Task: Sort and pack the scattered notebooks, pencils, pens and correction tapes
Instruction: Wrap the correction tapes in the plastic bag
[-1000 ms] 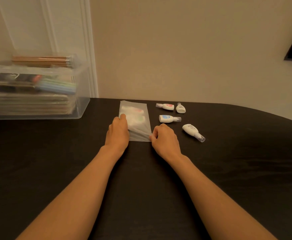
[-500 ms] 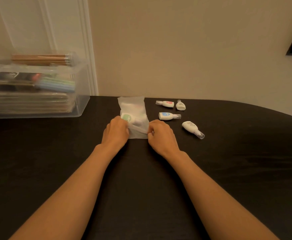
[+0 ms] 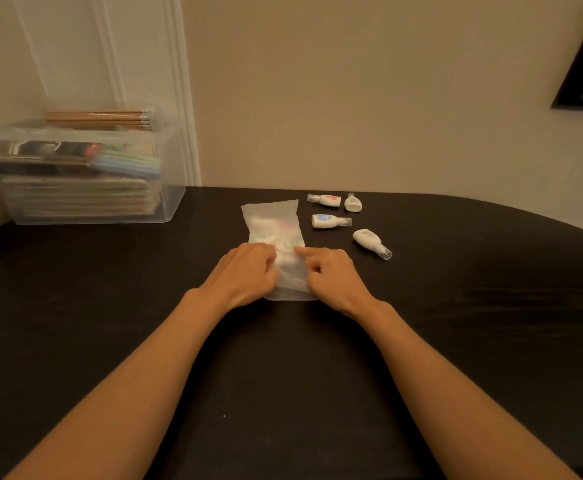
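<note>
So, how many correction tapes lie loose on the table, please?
4, right of the bag: red tape, plain tape, blue tape, near tape. More in the bag, uncountable.

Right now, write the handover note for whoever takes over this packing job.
Left hand: grip on the left edge of the plastic bag.
Right hand: grip on its right edge, index finger on top.
Bag lies flat on the table, tapes showing hazily inside.
Done: pencils atop the filled clear bin, far left.
Left: pack the four loose correction tapes right of the bag, then stow it.
</note>
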Demonstrator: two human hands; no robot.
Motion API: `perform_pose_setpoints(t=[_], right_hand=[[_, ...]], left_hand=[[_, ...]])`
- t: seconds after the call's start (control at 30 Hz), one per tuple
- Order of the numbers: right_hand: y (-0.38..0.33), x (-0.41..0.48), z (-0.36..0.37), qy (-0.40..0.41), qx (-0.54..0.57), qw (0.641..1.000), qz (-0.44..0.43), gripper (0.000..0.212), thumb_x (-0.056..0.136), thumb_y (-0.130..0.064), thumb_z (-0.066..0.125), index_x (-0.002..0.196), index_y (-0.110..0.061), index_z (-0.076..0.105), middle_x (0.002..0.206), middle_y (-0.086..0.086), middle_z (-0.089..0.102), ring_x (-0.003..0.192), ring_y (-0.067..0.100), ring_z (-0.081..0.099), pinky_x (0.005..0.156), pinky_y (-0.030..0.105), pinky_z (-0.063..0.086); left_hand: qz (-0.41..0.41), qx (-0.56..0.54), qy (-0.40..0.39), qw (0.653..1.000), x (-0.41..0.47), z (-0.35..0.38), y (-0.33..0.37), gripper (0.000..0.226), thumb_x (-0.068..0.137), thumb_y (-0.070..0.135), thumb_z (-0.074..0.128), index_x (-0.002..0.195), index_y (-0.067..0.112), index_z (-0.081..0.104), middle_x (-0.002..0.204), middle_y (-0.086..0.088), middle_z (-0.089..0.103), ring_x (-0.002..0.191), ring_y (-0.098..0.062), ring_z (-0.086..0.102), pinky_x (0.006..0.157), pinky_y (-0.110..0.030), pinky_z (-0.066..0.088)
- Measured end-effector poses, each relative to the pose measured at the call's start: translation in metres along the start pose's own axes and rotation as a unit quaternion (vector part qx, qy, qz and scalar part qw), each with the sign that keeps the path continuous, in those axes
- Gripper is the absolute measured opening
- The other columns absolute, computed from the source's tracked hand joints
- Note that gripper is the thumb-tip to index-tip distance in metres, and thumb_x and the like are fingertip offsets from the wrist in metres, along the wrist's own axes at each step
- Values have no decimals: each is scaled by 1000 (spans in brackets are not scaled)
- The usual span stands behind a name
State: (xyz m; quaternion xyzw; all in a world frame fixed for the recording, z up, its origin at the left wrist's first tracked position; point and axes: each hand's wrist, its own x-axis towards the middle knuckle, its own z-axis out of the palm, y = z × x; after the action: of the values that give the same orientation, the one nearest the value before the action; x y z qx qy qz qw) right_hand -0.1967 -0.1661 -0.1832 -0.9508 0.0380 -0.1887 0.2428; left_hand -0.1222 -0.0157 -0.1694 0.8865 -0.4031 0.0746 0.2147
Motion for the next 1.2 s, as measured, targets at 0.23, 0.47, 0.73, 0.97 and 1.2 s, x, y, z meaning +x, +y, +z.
perform_pose_setpoints(t=[0.23,0.47,0.73,0.97,1.2], right_hand=[[-12,-16,-12,13,70,997,27,38,74,-23,39,56,3,60,97,13,71,69,24,56,64,37,45],[-16,-1,-6,157,158,969,111,25,90,-7,41,96,-13,65,92,-4,63,93,12,56,87,36,46],[-4,57,6,109,35,992,58,30,91,0,37,106,-4,63,115,10,54,110,20,47,83,24,33],[7,87,14,10,-64,997,36,28,94,-7,36,101,-6,63,114,10,55,106,23,43,87,34,38],[12,89,22,-28,-63,997,41,37,97,-7,31,121,-2,58,134,15,48,121,28,42,98,35,32]], left_hand=[[-30,-167,-7,986,-14,-16,3,51,87,57,31,65,25,64,77,2,63,78,-20,57,69,-33,43],[-92,-80,130,984,17,-11,2,22,94,14,43,106,8,60,109,-8,59,98,-22,55,82,-35,46],[-109,20,78,991,52,7,-10,18,92,12,41,100,7,56,112,-12,53,102,-28,49,79,-35,41],[-105,28,101,989,63,14,-18,17,93,13,42,96,8,57,109,-8,53,99,-25,50,80,-35,42],[-120,54,20,991,72,20,-20,33,93,13,37,119,11,58,125,-9,46,115,-27,44,87,-36,36]])
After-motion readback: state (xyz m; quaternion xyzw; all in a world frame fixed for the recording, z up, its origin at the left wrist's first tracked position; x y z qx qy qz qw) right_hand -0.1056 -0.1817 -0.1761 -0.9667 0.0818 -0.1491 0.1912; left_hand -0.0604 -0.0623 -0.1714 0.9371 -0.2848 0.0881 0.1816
